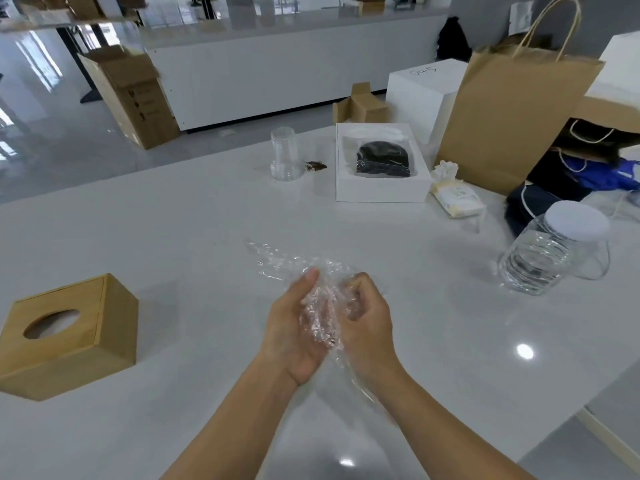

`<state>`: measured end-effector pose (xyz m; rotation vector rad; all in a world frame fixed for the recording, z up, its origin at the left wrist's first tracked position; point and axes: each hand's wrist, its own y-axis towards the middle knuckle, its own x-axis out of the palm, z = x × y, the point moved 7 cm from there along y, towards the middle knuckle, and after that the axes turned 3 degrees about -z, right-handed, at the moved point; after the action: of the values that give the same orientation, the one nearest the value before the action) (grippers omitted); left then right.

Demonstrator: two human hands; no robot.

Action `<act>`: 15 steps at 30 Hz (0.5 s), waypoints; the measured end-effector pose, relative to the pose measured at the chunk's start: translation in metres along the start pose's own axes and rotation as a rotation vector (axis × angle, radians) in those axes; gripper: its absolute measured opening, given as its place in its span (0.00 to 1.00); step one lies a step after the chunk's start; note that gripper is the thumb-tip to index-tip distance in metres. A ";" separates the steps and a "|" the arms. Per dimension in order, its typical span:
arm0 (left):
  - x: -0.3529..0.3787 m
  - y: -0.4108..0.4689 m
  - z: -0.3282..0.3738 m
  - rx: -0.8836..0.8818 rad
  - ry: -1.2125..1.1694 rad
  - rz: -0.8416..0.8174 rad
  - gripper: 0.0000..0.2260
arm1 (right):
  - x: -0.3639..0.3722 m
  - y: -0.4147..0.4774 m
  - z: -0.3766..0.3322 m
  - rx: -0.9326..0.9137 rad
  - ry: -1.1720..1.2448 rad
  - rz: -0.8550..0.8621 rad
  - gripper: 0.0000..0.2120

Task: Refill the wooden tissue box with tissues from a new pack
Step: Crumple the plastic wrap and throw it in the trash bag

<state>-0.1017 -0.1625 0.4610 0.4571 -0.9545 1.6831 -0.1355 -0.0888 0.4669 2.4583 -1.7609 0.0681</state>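
Both hands meet over the white table [194,216], crumpling a clear plastic wrapper [320,306]: the left hand [294,327] cups it with loosely curled fingers, the right hand [367,320] is fisted around it. The wooden tissue box [69,336] sits well left of the wrapper, and 1 tissue pack [455,199] lies far beyond it to the right.

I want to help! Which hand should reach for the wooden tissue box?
Probably the left hand: the light wooden tissue box with the oval slot sits on its side of the table. Both it and the right hand hold the crumpled clear plastic wrap.
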 end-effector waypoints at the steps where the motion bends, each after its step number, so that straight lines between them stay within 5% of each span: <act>1: -0.001 0.002 0.003 0.017 -0.007 0.031 0.09 | 0.001 -0.002 -0.001 -0.011 -0.030 -0.068 0.12; 4: -0.009 0.004 0.004 0.017 -0.054 0.111 0.09 | 0.007 -0.014 -0.008 -0.152 -0.226 -0.289 0.06; 7: -0.018 0.002 0.012 0.059 -0.200 0.172 0.10 | -0.007 -0.026 -0.008 -0.270 -0.398 -0.220 0.14; 10: -0.025 0.000 0.019 0.133 -0.297 0.159 0.08 | -0.015 -0.033 0.001 -0.047 -0.178 -0.216 0.30; 15: -0.001 -0.017 -0.023 -0.027 -0.011 0.079 0.10 | 0.002 -0.052 0.000 0.190 0.217 -0.365 0.52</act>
<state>-0.0821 -0.1441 0.4527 0.4162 -1.0140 1.7376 -0.0858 -0.0746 0.4635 2.7385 -1.2524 0.4673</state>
